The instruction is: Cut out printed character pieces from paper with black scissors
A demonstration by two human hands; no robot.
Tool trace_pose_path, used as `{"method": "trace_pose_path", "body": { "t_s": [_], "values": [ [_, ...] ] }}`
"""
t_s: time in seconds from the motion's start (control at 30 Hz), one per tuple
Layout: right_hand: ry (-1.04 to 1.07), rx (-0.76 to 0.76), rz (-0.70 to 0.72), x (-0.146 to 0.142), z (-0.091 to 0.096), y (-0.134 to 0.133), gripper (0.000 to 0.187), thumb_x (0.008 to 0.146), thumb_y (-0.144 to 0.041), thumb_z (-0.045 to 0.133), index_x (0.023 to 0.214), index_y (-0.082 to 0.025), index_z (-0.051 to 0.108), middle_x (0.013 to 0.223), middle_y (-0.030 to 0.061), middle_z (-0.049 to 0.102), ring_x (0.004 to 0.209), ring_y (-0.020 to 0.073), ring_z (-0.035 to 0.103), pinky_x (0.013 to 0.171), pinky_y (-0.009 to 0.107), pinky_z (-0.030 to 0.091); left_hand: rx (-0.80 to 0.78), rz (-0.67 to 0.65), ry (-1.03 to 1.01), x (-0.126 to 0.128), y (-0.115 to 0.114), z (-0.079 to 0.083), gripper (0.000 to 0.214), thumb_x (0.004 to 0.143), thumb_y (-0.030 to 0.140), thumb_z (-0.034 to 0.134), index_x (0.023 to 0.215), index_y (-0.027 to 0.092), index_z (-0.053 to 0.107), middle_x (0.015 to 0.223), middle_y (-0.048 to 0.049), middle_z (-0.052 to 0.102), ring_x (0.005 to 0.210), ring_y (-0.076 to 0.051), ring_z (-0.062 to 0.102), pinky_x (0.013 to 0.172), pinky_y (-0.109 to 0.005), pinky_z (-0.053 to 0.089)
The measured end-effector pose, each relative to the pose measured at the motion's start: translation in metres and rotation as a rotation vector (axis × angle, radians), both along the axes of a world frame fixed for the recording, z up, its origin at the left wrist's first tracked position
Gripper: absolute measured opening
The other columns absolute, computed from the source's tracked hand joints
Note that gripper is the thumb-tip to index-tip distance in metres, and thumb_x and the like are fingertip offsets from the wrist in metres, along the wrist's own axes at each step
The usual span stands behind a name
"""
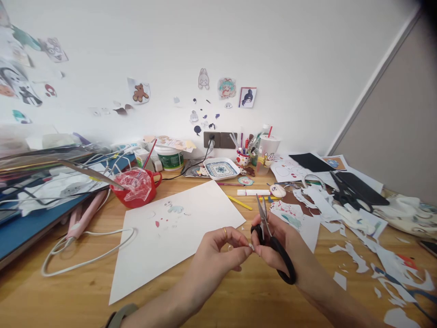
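My right hand (273, 243) is wrapped around the black handles of a pair of scissors (269, 237), whose blades point up and away from me. My left hand (221, 248), with a ring on one finger, pinches a tiny white paper scrap (251, 246) right beside the scissor handles. Both hands hover over the wooden desk (239, 291), just in front of a large white sheet (174, 228) carrying small coloured cut-out figures.
A red cup with plastic wrap (138, 187) stands at the left, with white cables (88, 250) and a blue board beyond. Paper scraps (355, 228) and printed sheets litter the right side. A patterned dish (221, 169), a pen cup, a drink cup and markers line the wall.
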State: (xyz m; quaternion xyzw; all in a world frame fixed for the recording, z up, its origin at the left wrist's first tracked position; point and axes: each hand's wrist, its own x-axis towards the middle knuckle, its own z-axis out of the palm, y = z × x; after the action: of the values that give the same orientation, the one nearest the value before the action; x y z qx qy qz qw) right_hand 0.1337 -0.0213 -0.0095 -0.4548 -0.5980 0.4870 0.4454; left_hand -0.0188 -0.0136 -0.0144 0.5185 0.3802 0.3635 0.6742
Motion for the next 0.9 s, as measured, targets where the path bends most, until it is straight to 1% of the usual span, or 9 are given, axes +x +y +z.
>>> {"method": "trace_pose_path", "body": {
  "t_s": [0.2, 0.47, 0.63, 0.7, 0.8, 0.87, 0.9],
  "values": [
    [-0.071, 0.066, -0.059, -0.001, -0.006, -0.002, 0.033, 0.06, -0.001, 0.052, 0.084, -0.023, 0.045, 0.062, -0.0065, 0.052, 0.056, 0.0107, 0.051, 0.052, 0.022, 0.04, -0.024, 0.025, 0.049, 0.0, -0.001, 0.006, 0.012, 0.066, 0.025, 0.063, 0.067, 0.014, 0.058, 0.069, 0.0, 0.054, 0.064, -0.011, 0.046, 0.058, -0.022, 0.041],
    [-0.122, 0.091, -0.057, -0.001, -0.008, -0.001, 0.035, 0.06, 0.001, 0.052, 0.084, -0.024, 0.044, 0.062, -0.0064, 0.052, 0.055, 0.0107, 0.051, 0.051, 0.021, 0.041, -0.016, 0.06, 0.084, -0.001, 0.002, -0.001, 0.01, 0.065, 0.025, 0.062, 0.065, 0.015, 0.06, 0.066, 0.0009, 0.056, 0.062, -0.011, 0.047, 0.057, -0.023, 0.041],
    [-0.109, 0.066, -0.067, 0.0, -0.009, -0.001, 0.035, 0.061, 0.0, 0.053, 0.085, -0.024, 0.044, 0.063, -0.0061, 0.053, 0.057, 0.0111, 0.052, 0.052, 0.021, 0.043, -0.003, 0.053, 0.114, -0.002, 0.001, 0.0, 0.01, 0.064, 0.024, 0.063, 0.065, 0.014, 0.06, 0.066, 0.0008, 0.056, 0.059, -0.01, 0.045, 0.058, -0.024, 0.04],
    [-0.093, 0.052, -0.074, 0.001, -0.01, -0.001, 0.033, 0.061, -0.003, 0.055, 0.085, -0.024, 0.044, 0.063, -0.0057, 0.053, 0.057, 0.012, 0.053, 0.051, 0.022, 0.043, -0.008, 0.059, 0.11, -0.003, 0.001, 0.002, 0.01, 0.064, 0.024, 0.063, 0.065, 0.014, 0.06, 0.065, 0.0006, 0.056, 0.059, -0.01, 0.046, 0.058, -0.024, 0.04],
    [-0.052, 0.042, -0.102, 0.004, -0.007, 0.001, 0.026, 0.064, -0.012, 0.058, 0.083, -0.023, 0.045, 0.063, -0.0053, 0.053, 0.055, 0.0124, 0.052, 0.05, 0.023, 0.041, -0.024, 0.068, 0.077, -0.004, 0.002, 0.006, 0.012, 0.064, 0.025, 0.064, 0.066, 0.014, 0.062, 0.065, -0.0008, 0.059, 0.063, -0.012, 0.049, 0.059, -0.023, 0.041],
    [-0.045, 0.021, -0.08, 0.005, -0.005, 0.002, 0.022, 0.068, -0.017, 0.059, 0.084, -0.023, 0.045, 0.063, -0.0054, 0.052, 0.053, 0.0116, 0.05, 0.048, 0.022, 0.038, -0.043, 0.083, 0.044, -0.005, 0.003, 0.009, 0.013, 0.063, 0.026, 0.064, 0.067, 0.014, 0.063, 0.065, -0.0013, 0.06, 0.065, -0.012, 0.051, 0.059, -0.023, 0.042],
    [-0.047, 0.0, -0.045, 0.005, -0.003, 0.002, 0.021, 0.069, -0.019, 0.059, 0.085, -0.022, 0.045, 0.062, -0.0056, 0.052, 0.052, 0.0111, 0.048, 0.047, 0.022, 0.036, -0.052, 0.093, 0.023, -0.006, 0.004, 0.01, 0.013, 0.063, 0.026, 0.065, 0.067, 0.014, 0.063, 0.065, -0.0011, 0.06, 0.065, -0.012, 0.051, 0.058, -0.022, 0.042]
  ]
}}
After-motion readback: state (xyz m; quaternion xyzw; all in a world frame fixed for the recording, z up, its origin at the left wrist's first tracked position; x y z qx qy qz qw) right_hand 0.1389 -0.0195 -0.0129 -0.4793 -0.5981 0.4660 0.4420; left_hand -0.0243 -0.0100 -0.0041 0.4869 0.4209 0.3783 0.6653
